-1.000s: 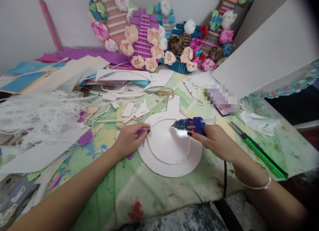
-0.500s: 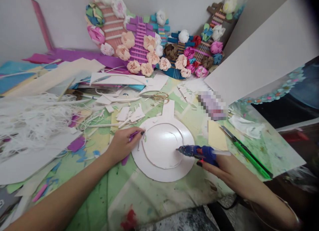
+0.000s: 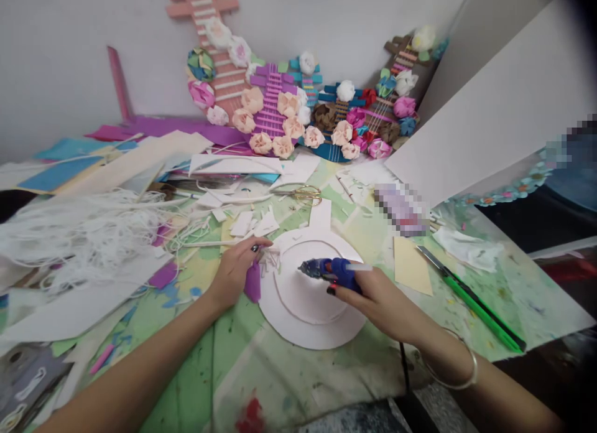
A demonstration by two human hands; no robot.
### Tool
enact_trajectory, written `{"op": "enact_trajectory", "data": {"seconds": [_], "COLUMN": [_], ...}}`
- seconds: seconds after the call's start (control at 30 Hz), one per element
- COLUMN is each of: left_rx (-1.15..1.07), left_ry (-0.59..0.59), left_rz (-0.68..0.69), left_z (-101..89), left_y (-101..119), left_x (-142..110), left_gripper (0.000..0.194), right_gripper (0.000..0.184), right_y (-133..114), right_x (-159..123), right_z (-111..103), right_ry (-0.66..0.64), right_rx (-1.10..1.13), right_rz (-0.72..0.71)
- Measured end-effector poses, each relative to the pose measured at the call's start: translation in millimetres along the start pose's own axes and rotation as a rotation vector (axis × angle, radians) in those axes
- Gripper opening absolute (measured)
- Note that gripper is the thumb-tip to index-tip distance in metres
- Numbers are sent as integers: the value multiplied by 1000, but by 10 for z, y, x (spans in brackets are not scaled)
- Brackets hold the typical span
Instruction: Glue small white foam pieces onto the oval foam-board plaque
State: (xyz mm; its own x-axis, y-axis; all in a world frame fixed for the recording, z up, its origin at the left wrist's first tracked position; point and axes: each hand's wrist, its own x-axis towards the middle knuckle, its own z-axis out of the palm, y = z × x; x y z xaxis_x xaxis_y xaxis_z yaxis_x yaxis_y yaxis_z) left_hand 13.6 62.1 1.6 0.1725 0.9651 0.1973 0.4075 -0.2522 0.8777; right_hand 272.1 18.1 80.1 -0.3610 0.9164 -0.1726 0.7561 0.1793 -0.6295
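Note:
A white foam disc (image 3: 311, 324) with a smaller circle marked on it lies flat on the paint-stained table (image 3: 289, 377). My right hand (image 3: 373, 299) grips a blue hot glue gun (image 3: 333, 270), its nozzle pointing left over the disc's upper middle. My left hand (image 3: 236, 270) rests at the disc's left edge, fingers curled over a purple foam strip (image 3: 252, 282) and small white scraps. A bangle (image 3: 459, 371) circles my right wrist.
White string (image 3: 88, 234) is heaped at the left among foam sheets. Gold-handled scissors (image 3: 303, 194) lie behind the disc. A green utility knife (image 3: 476, 296) and a cream card (image 3: 410, 266) lie to the right. Paper-flower guitar crafts (image 3: 298, 109) lean on the wall; a white board (image 3: 494, 103) slants at right.
My right hand brought the glue gun from the disc's right edge back up and left over its middle. My left hand shifted slightly; the purple strip now shows beside it.

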Motion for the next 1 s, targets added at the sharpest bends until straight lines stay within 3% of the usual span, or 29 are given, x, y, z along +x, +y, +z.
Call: {"op": "enact_trajectory", "data": {"seconds": [0.2, 0.33, 0.5, 0.6, 0.83, 1.0], "left_rx": [41, 12, 58, 10, -37, -21], "left_ry": [4, 28, 82, 77, 123, 19], "left_rz": [86, 57, 14, -15, -190, -38], "left_z": [-61, -101, -110, -116, -137, -110], "left_y": [28, 57, 51, 60, 93, 178], "left_x": [9, 12, 58, 81, 20, -35], "left_gripper": [31, 45, 27, 20, 16, 7], "right_gripper": [23, 20, 29, 29, 31, 35], "right_y": [45, 31, 33, 98, 366, 438], "right_x": [140, 58, -145, -294, -525, -388], "right_z": [107, 119, 15, -65, -214, -289], "right_ry": [-23, -85, -162, -189, -68, 45], "right_rx": [-32, 38, 149, 131, -42, -165], "right_rz": [-14, -44, -87, -32, 107, 130]}}
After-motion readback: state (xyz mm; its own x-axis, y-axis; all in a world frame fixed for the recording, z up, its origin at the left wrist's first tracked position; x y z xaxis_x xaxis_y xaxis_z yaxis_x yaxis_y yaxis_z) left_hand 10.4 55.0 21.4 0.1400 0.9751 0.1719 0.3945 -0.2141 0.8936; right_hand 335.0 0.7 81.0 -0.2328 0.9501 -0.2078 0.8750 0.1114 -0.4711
